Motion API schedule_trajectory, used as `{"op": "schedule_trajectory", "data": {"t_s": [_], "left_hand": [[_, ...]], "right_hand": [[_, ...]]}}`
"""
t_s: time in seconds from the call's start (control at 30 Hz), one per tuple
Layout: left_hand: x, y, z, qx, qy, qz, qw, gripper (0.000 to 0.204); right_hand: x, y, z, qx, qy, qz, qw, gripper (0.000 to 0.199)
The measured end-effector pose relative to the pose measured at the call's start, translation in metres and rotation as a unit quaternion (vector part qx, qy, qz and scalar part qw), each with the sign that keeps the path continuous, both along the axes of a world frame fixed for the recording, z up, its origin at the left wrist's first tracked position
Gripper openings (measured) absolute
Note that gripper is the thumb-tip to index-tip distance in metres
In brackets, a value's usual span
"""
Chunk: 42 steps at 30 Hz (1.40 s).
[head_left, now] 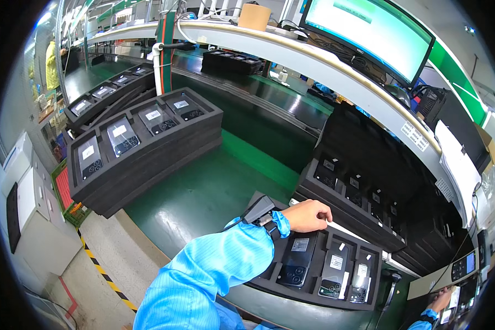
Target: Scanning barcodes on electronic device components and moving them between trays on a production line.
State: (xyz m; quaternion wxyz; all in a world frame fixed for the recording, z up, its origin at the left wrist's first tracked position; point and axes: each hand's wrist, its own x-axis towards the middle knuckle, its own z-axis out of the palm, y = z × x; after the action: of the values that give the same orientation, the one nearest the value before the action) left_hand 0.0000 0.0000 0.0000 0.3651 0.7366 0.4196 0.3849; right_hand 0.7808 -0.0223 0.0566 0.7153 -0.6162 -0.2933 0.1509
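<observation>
Blue-sleeved left hand (pixel 309 215) reaches forward, fingers curled, knuckles resting on the foam tray's (pixel 313 292) far edge above phones (pixel 298 259).

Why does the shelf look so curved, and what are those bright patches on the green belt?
Head view: the fisheye lens bends the straight shelf into an arc and leaves black corners. The belt is glossy and mirrors overhead lights as pale glare. The monitor is washed out, nearly white. The left hand and phones are fairly sharp; the rim is softer.
</observation>
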Motion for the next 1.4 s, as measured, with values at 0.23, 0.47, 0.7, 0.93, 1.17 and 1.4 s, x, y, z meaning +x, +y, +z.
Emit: {"op": "schedule_trajectory", "data": {"t_s": [0.23, 0.47, 0.7, 0.93, 1.17, 1.4], "left_hand": [[-0.004, -0.003, 0.0, 0.006, 0.005, 0.012, 1.0, 0.029], [-0.003, -0.003, -0.001, 0.011, 0.008, 0.021, 1.0, 0.03], [-0.001, 0.001, -0.005, 0.009, 0.001, 0.016, 1.0, 0.028], [-0.006, 0.002, -0.005, 0.001, -0.068, 0.007, 0.998, 0.024], [-0.008, 0.005, -0.007, 0.014, -0.07, 0.003, 0.997, 0.021], [-0.006, 0.007, -0.009, -0.001, -0.071, -0.003, 0.997, 0.023]], "right_hand": [[0.094, 0.006, -0.006, -0.026, -0.179, -0.081, 0.98, 0.041], [0.04, -0.06, -0.058, -0.11, -0.246, -0.067, 0.961, 0.034], [-0.318, -0.086, -0.061, -0.133, -0.025, 0.225, 0.965, 0.029], [-0.518, -0.103, -0.013, -0.358, -0.122, 0.512, 0.771, 0.021], [-0.579, -0.096, -0.007, -0.432, -0.133, 0.597, 0.662, 0.022], [-0.585, -0.082, -0.008, -0.465, -0.163, 0.664, 0.562, 0.022]]}}
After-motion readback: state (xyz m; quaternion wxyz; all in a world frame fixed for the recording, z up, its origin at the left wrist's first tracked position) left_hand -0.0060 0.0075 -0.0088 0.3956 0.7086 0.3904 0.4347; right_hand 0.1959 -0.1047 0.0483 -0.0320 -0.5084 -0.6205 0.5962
